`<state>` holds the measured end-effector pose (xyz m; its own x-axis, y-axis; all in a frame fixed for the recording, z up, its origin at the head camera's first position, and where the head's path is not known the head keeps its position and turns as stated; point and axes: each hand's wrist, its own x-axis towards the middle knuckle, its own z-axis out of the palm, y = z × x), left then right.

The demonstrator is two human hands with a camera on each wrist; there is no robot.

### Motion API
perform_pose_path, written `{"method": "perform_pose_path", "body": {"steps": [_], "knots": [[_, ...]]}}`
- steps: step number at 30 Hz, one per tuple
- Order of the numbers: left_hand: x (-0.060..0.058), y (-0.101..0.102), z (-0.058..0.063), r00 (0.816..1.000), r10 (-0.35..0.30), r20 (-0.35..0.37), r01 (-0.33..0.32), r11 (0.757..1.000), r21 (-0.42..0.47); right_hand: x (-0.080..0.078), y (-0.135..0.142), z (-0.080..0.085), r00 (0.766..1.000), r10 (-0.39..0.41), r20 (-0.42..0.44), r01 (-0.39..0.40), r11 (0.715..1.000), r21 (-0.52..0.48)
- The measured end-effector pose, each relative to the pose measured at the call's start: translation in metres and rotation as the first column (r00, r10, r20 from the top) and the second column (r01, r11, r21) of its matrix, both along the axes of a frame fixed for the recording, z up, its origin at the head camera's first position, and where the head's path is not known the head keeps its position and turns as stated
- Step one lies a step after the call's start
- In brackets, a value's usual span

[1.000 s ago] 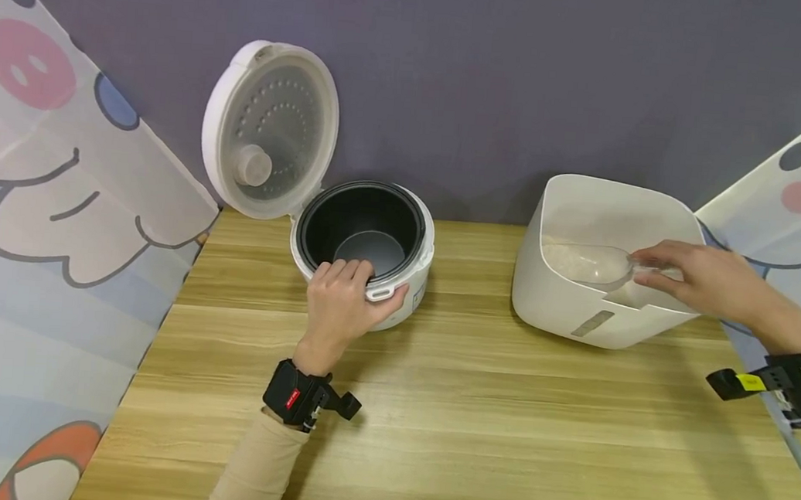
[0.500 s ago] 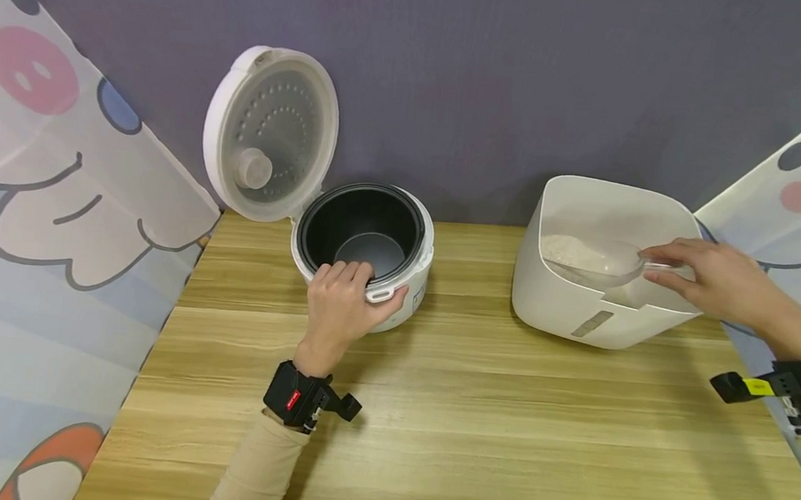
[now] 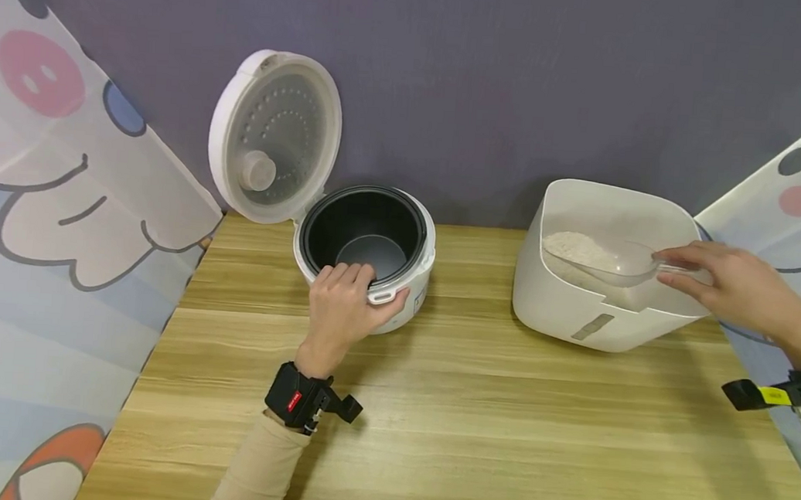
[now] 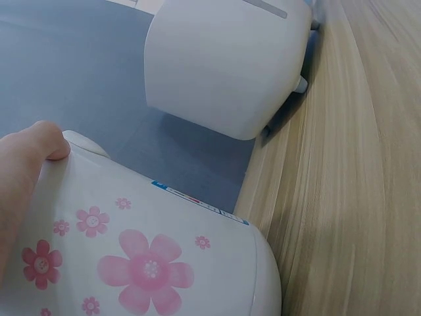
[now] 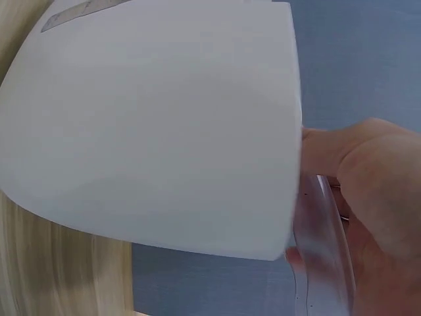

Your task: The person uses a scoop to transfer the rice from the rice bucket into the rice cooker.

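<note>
A white rice cooker [image 3: 414, 293] stands with its lid [image 3: 283, 133] raised and a black inner pot [image 3: 372, 257] inside it. My left hand [image 3: 342, 304] grips the cooker's front rim, fingers over the edge and thumb against the outside. Pink flowers decorate the cooker's side in the left wrist view. To the right is a white bin [image 3: 564, 308] holding white rice [image 3: 577, 248]. My right hand [image 3: 733, 285] holds the handle of a clear scoop [image 3: 633, 265] tilted inside the bin. Rice shows in or through the transparent scoop; I cannot tell how much is in it.
Both containers stand at the back of a wooden table [image 3: 458, 424], apart from each other, before a dark grey wall [image 3: 446, 90]. Cartoon-printed panels [image 3: 73, 336] flank the left and right sides.
My right hand has drawn the scoop to the right within the bin, and more of the rice at the left shows. My left hand has stayed on the cooker's rim.
</note>
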<state>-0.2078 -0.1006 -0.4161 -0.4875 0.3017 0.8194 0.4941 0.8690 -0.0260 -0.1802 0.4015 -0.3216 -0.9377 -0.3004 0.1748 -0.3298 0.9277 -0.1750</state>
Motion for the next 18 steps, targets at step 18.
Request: {"method": "perform_pose_path", "body": {"steps": [18], "knots": [[-0.001,-0.001,-0.002,1.0,0.006,-0.011,-0.006,1.0,-0.002,0.002,-0.003,0.046,0.99,0.062,-0.125,-0.067,0.997,-0.034]]}}
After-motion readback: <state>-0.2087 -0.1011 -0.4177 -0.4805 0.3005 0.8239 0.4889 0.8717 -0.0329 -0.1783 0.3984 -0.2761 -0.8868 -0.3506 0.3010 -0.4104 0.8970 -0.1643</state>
